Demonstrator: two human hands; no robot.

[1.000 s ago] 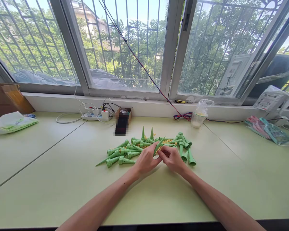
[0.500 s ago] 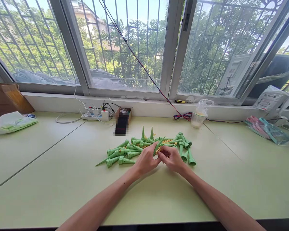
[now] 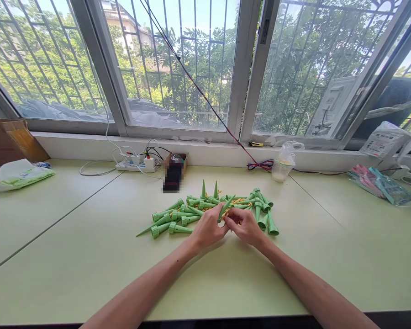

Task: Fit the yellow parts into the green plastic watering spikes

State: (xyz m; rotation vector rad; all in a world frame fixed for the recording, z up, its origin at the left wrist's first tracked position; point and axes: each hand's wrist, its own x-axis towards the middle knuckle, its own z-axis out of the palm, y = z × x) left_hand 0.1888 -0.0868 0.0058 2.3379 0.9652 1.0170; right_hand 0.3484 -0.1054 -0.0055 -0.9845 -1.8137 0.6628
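Observation:
My left hand (image 3: 208, 227) is closed around a green plastic plant watering spike (image 3: 226, 208), its tapered tip pointing up and to the right. Close against it, my right hand (image 3: 245, 225) pinches with thumb and fingers at a small yellow piece (image 3: 225, 214) beside the spike; the fingers partly hide it. A pile of green watering spikes (image 3: 188, 210) lies just beyond and to the left of my hands. More spikes (image 3: 269, 221) lie to the right. Small yellow pieces (image 3: 239, 201) are scattered among them, and two spikes (image 3: 209, 189) stand upright at the back.
Along the sill are a power strip (image 3: 137, 163) with cables, a small box (image 3: 180, 160) with a blurred dark object, and a plastic cup (image 3: 281, 169) in a bag. A tissue pack (image 3: 22, 173) lies left; plastic packets (image 3: 380, 185) lie right on the table (image 3: 89, 256).

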